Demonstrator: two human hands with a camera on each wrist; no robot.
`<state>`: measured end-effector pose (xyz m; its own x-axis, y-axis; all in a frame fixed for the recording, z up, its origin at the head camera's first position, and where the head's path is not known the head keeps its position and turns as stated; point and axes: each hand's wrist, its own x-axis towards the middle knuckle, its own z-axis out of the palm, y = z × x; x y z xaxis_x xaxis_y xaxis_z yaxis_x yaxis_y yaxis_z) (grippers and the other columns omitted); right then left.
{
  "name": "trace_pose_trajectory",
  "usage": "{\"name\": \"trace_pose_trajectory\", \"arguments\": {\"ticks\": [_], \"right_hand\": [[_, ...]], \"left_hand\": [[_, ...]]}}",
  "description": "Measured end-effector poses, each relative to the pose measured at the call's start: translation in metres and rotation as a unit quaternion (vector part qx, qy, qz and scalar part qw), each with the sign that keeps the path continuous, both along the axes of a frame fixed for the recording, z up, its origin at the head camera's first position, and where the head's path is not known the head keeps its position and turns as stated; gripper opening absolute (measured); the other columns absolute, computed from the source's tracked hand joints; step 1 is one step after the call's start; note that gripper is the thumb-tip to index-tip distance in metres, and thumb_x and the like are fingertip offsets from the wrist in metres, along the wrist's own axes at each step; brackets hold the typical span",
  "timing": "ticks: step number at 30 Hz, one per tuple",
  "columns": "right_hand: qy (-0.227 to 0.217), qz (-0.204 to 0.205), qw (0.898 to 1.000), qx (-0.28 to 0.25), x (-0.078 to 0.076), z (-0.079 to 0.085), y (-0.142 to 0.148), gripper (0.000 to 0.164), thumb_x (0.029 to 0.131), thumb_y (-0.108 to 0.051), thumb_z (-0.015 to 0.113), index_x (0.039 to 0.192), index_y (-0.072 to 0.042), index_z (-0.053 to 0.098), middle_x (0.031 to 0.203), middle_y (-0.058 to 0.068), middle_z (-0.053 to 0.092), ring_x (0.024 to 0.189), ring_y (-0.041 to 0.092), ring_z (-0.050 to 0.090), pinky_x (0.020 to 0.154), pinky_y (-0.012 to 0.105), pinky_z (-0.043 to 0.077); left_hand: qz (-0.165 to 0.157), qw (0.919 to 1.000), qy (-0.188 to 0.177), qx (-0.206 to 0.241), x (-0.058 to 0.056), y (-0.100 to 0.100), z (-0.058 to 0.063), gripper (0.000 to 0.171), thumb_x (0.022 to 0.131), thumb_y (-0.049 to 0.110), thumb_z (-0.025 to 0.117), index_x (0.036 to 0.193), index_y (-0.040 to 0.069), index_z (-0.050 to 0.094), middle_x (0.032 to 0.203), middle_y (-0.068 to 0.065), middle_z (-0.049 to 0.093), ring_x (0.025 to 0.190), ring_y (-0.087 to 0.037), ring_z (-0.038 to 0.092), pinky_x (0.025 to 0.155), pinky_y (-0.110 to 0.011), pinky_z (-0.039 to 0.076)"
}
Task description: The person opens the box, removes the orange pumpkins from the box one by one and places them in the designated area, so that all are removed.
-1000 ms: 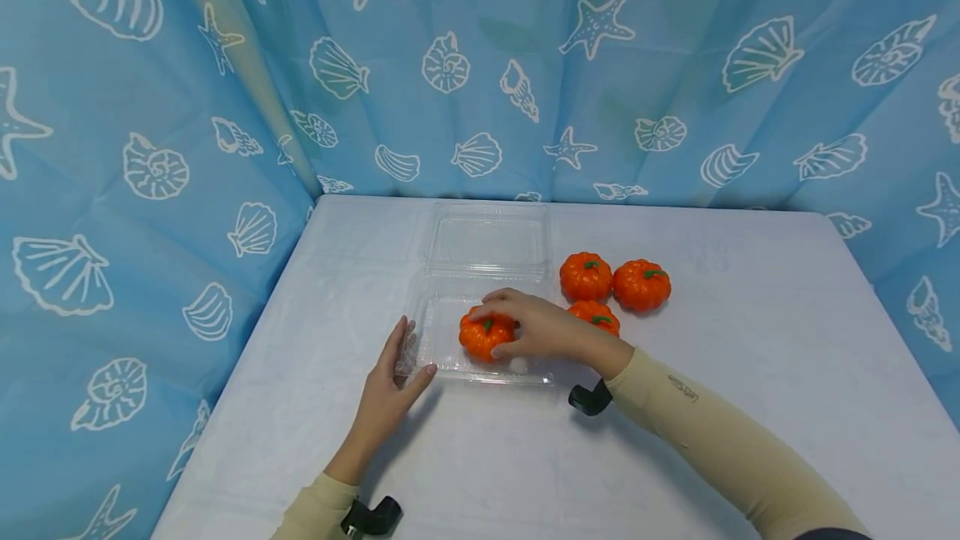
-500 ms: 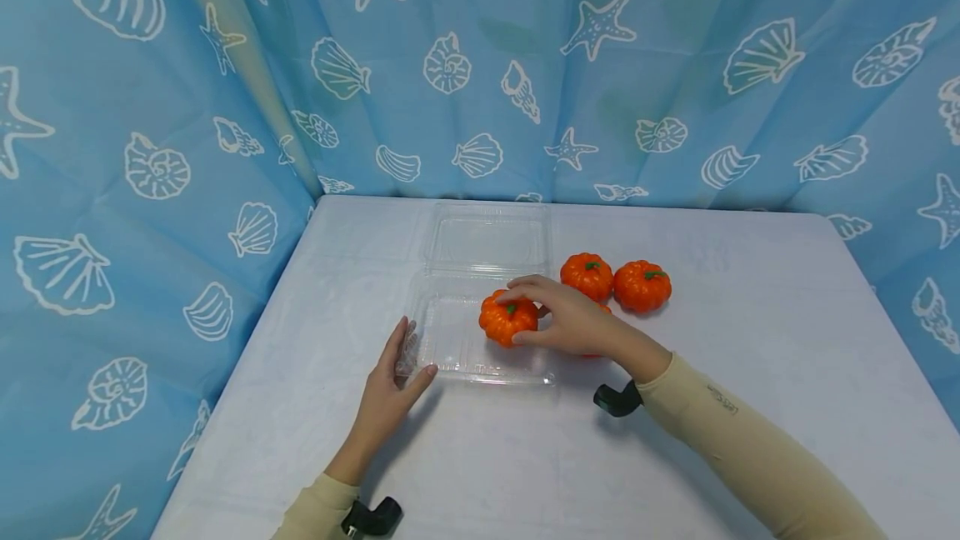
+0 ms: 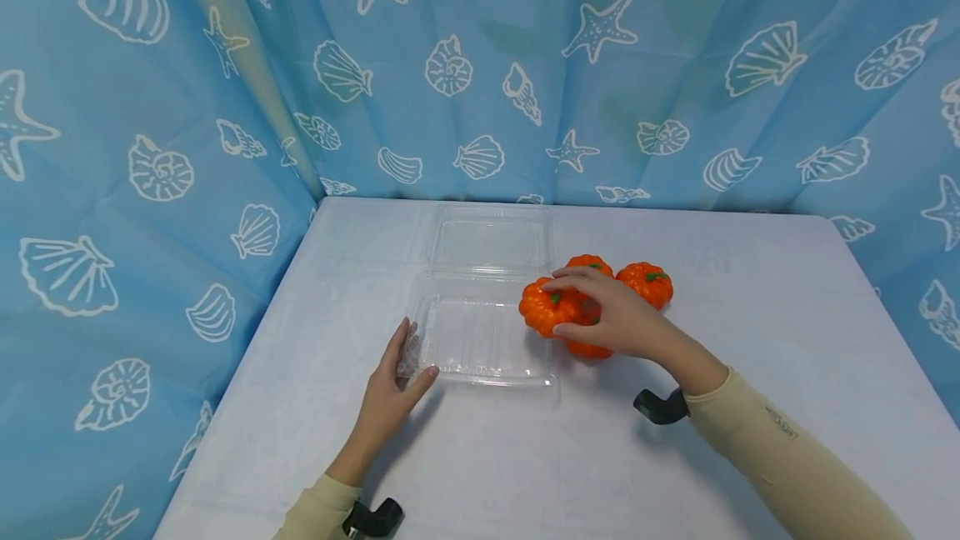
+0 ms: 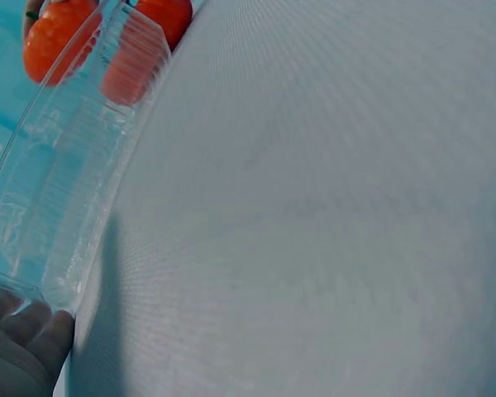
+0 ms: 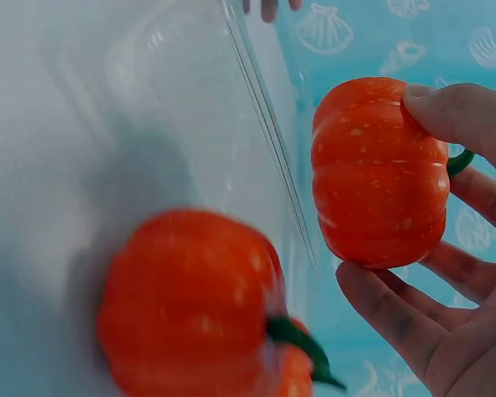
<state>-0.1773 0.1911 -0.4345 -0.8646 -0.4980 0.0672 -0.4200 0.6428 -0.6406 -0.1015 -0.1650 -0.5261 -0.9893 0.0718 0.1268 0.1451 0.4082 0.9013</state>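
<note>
My right hand grips a small orange pumpkin with a green stem, thumb on one side and fingers on the other. It is raised over the right end of a clear plastic clamshell container. In the right wrist view the held pumpkin appears beyond the container's rim. My left hand rests at the container's near left corner, fingers extended along the end wall and thumb at the front edge. Its fingertips touch the wall in the left wrist view.
Three more pumpkins stand right of the container: one at the front, one behind, partly covered by my hand, and one farther right. The clear lid lies folded back. A blue shell-print curtain surrounds the table.
My right hand has carried the pumpkin rightward and slightly away, from over the container's middle to its right end. The left hand and container have stayed put.
</note>
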Motion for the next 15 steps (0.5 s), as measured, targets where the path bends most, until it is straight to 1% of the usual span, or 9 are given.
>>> {"name": "trace_pose_trajectory", "arguments": {"ticks": [4,6,9,15], "right_hand": [[-0.003,-0.023,1.0,-0.01,0.002,0.001,0.019,0.057,0.087,-0.038,0.082,0.138,-0.03,0.06,0.15,0.005,0.048,0.131,0.031,0.049,0.09,0.053,0.058],[-0.006,-0.035,0.999,-0.016,0.004,0.001,0.028,0.056,0.087,-0.038,0.081,0.138,-0.029,0.06,0.152,0.008,0.046,0.132,0.033,0.048,0.09,0.052,0.058],[-0.009,-0.056,0.998,-0.008,0.007,-0.001,0.041,0.056,0.088,-0.041,0.08,0.139,-0.029,0.06,0.154,0.011,0.044,0.134,0.035,0.046,0.091,0.054,0.057],[-0.001,-0.081,0.997,-0.004,0.015,-0.003,0.061,0.056,0.089,-0.037,0.08,0.14,-0.027,0.06,0.152,0.011,0.046,0.136,0.037,0.044,0.093,0.057,0.056]], "left_hand": [[0.0,1.0,0.004,-0.007,0.0,0.001,-0.001,0.086,0.095,0.026,0.074,0.163,0.014,0.023,0.164,-0.008,0.033,0.15,-0.031,0.031,0.117,-0.05,0.034],[0.003,0.9999,0.007,-0.009,0.0,0.001,-0.001,0.086,0.094,0.026,0.074,0.163,0.014,0.023,0.164,-0.009,0.033,0.15,-0.032,0.032,0.116,-0.051,0.034],[0.005,0.9999,0.012,-0.009,0.0,0.001,-0.002,0.086,0.095,0.025,0.074,0.163,0.013,0.024,0.164,-0.01,0.034,0.149,-0.034,0.032,0.116,-0.052,0.034],[0.0,0.9999,0.012,-0.004,0.0,0.001,-0.002,0.083,0.096,0.025,0.072,0.163,0.013,0.024,0.164,-0.011,0.032,0.15,-0.034,0.03,0.115,-0.052,0.034]]}}
